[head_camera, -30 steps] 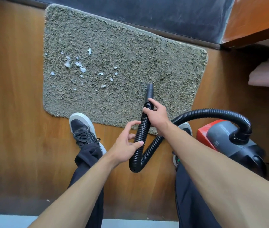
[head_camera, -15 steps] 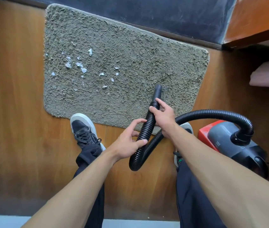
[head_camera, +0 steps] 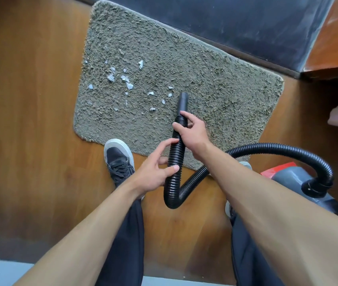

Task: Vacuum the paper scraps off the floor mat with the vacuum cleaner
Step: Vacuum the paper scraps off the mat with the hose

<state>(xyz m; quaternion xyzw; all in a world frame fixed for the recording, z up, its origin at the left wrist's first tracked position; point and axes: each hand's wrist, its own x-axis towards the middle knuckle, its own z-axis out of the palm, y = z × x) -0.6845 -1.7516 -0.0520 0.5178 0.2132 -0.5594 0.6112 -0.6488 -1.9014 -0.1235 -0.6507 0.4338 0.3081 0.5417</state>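
Two hands hold the hose (head_camera: 176,159): your right hand (head_camera: 193,135) grips just behind the nozzle (head_camera: 182,102), your left hand (head_camera: 153,172) lower down (pinching the ribs). Scraps (head_camera: 127,81) lie on the mat (head_camera: 215,79), left of the nozzle.

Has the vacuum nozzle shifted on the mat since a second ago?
Yes. The nozzle has moved left across the floor mat, toward the paper scraps.

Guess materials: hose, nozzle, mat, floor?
The hose looks like flexible plastic: black, ribbed, slight sheen, bent in a tight loop. The nozzle is smooth, matte black, probably rigid plastic. The mat is grey-green shaggy pile, textile; fibre unclear. The floor shows brown grain with satin gloss: wood or laminate, cannot tell.
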